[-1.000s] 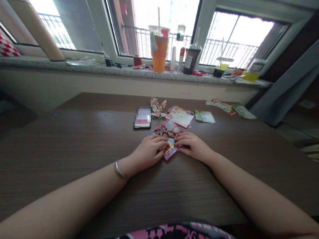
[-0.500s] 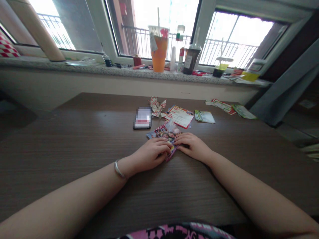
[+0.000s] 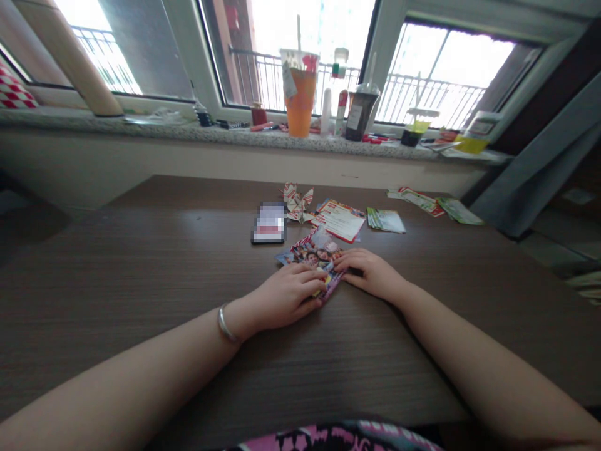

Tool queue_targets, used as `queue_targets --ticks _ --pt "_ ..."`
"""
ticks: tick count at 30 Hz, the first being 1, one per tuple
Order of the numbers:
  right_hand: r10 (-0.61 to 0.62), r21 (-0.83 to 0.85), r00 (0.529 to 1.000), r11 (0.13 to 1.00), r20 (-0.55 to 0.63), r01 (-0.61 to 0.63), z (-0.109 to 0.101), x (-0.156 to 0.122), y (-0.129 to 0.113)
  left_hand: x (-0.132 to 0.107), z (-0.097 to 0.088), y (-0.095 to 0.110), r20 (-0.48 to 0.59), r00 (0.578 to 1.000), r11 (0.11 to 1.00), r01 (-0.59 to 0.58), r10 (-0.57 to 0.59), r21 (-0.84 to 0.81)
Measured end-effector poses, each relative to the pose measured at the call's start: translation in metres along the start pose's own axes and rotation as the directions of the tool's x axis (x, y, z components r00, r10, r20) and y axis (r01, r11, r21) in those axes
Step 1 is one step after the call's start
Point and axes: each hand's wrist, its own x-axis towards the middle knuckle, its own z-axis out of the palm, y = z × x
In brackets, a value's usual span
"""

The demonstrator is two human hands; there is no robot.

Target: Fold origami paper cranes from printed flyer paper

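A colourful sheet of printed paper [image 3: 310, 255] lies on the table in front of me, with pictures of people and a red-and-white striped upper edge. My left hand [image 3: 295, 291] rests on its lower left part, fingers stretched over the print and the thumb by the lower edge. At the right edge, my right hand [image 3: 369, 270] has the paper between its fingertips and thumb. Both hands cover part of the sheet, so its full outline is hidden. Just beyond lie a striped folded-paper piece [image 3: 297, 203] and a red-bordered printed card [image 3: 340, 219].
Left of the folded piece is a phone [image 3: 268, 223] with a blurred screen. Small green-and-white cards [image 3: 385, 220] lie to the right, with more paper strips [image 3: 422, 202] behind. On the windowsill [image 3: 263, 136] stand an orange drink cup [image 3: 300, 100], a dark drink cup [image 3: 359, 114] and several bottles.
My two hands have moved slightly apart, the right one shifting right. More of the sheet's lower right part now shows between them. The left fingers are flatter.
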Motion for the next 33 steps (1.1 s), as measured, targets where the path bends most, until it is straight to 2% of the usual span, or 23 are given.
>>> queue_targets --ticks 7,17,33 --pt "0.002 -0.033 0.999 0.999 0.035 -0.001 -0.005 -0.001 0.001 0.001 -0.001 0.001 0.006 1.000 1.000 -0.003 0.002 0.014" --pt "0.068 0.002 0.997 0.998 -0.034 -0.068 0.005 0.001 0.001 0.001 0.000 0.002 -0.003 1.000 1.000 -0.026 0.026 0.013" --pt "0.023 0.017 0.996 1.000 -0.090 -0.021 0.004 0.004 -0.004 0.000 0.000 0.002 0.001 0.997 0.997 -0.078 0.078 -0.005"
